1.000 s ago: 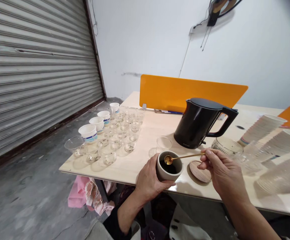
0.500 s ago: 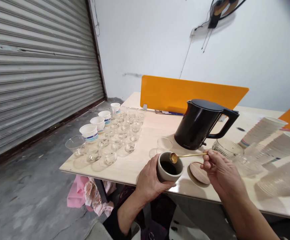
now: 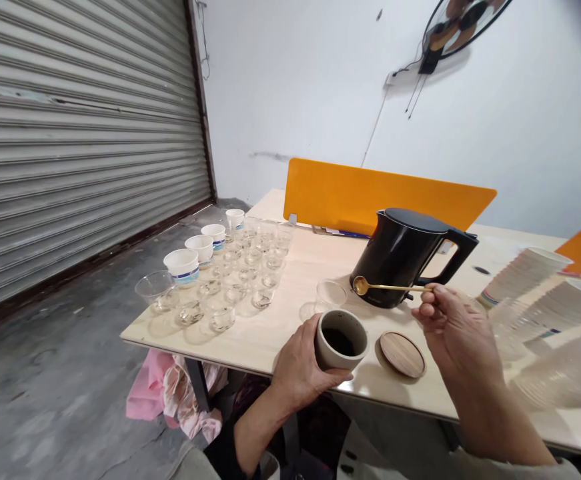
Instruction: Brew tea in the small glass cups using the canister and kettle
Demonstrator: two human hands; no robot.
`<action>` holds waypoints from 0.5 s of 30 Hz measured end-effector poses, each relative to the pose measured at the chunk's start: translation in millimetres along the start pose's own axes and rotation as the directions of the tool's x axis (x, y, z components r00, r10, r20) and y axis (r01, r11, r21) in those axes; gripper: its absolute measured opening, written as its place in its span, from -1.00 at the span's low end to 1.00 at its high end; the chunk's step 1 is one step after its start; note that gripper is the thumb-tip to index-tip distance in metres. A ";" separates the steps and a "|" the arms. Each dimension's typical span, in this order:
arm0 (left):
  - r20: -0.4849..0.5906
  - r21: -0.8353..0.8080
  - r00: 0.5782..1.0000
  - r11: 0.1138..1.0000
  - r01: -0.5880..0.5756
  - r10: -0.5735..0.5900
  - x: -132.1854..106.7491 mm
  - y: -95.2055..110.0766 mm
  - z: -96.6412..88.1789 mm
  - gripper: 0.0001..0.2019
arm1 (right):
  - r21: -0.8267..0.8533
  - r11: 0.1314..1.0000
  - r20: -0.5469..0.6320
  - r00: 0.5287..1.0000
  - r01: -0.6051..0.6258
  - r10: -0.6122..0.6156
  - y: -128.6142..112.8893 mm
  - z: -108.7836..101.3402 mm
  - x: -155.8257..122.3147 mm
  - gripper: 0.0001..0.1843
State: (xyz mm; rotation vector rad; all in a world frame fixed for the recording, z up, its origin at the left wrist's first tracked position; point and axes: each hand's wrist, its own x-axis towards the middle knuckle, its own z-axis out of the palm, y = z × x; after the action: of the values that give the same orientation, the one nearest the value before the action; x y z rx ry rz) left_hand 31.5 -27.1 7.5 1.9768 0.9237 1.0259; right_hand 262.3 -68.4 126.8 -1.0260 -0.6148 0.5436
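My left hand (image 3: 303, 367) is wrapped round a grey-beige cup (image 3: 327, 358) tilted toward me, with dark contents inside. Between the fingertips of my right hand (image 3: 463, 333) is the handle end of a thin gold spoon (image 3: 395, 288). Its small bowl is up to the right of the cup, in front of the black electric kettle (image 3: 395, 257). A round wooden lid or coaster (image 3: 403, 354) lies on the table between my hands. Just behind the cup stands a clear plastic cup (image 3: 331, 293).
Rows of clear plastic cups (image 3: 223, 319) and several white paper cups (image 3: 182, 265) fill the table's left side. At the right lie stacks of paper cups (image 3: 525, 270) and clear cups (image 3: 560, 373). An orange divider (image 3: 385, 197) stands behind the kettle.
My right hand has lifted the spoon up and to the right, away from the cup's mouth. My left hand still holds the cup in nearly the same place.
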 end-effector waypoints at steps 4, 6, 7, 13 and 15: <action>0.007 0.004 1.000 1.000 0.003 -0.003 0.8 0.5 0.0 0.00 | -0.217 0.959 0.095 0.982 0.180 -0.163 16.0 12.0 1.3 -0.73; 0.007 0.006 1.000 1.000 0.011 -0.012 1.2 1.2 0.1 -0.01 | -0.358 0.908 0.193 0.969 0.217 -0.156 27.7 15.5 -0.6 -0.70; 0.006 0.005 1.000 1.000 0.016 -0.016 1.4 1.6 0.1 -0.01 | -0.396 0.889 0.224 0.963 0.231 -0.150 32.5 16.3 -1.5 -0.68; 0.017 -0.001 0.999 0.999 0.042 -0.042 1.3 3.9 -0.7 0.01 | -0.382 0.877 0.219 0.951 0.291 -0.219 36.0 14.9 -5.6 -0.69; 0.020 -0.006 0.999 0.999 0.039 -0.039 0.9 4.4 -1.3 0.00 | -0.365 0.882 0.201 0.950 0.299 -0.239 29.7 13.9 -8.3 -0.70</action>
State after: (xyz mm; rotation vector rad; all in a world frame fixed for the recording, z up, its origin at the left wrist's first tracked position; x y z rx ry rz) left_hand 31.9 -28.1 12.0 1.9526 0.9440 0.9849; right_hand 243.0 -53.1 103.6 -1.2563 -1.0146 0.2531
